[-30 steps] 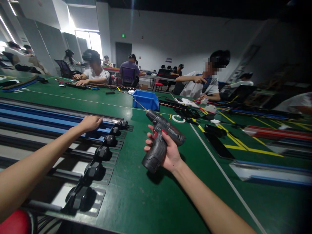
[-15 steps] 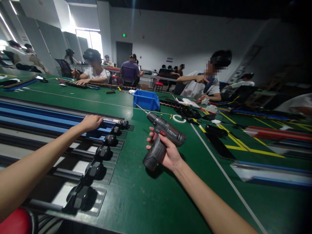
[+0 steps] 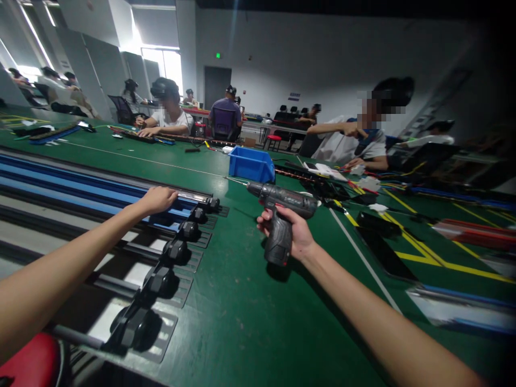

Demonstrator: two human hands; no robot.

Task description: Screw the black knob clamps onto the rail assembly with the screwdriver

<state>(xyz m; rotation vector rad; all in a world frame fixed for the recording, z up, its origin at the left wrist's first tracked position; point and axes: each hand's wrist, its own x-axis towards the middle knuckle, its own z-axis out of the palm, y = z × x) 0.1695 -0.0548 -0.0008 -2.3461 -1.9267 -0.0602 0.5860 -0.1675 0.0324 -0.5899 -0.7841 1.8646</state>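
My right hand point(image 3: 296, 236) is closed round the grip of a dark cordless drill point(image 3: 282, 212) held above the green table point(image 3: 242, 312). Its long thin bit points left and level. My left hand point(image 3: 157, 199) rests, fingers curled, on the end of a long blue-and-silver rail point(image 3: 80, 188). A row of black end fittings point(image 3: 169, 252) on perforated plates caps several parallel rails, between my two hands.
A blue plastic bin point(image 3: 252, 164) stands behind the drill. Cables, small parts and a white tape ring lie to the right, with yellow and white floor-style lines on the table. Other people sit working at the far side. A red object point(image 3: 28, 360) is at bottom left.
The drill has swung from pointing up-left to level, with its bit towards the left. My left hand has stayed on the rail end. The view has shifted slightly.
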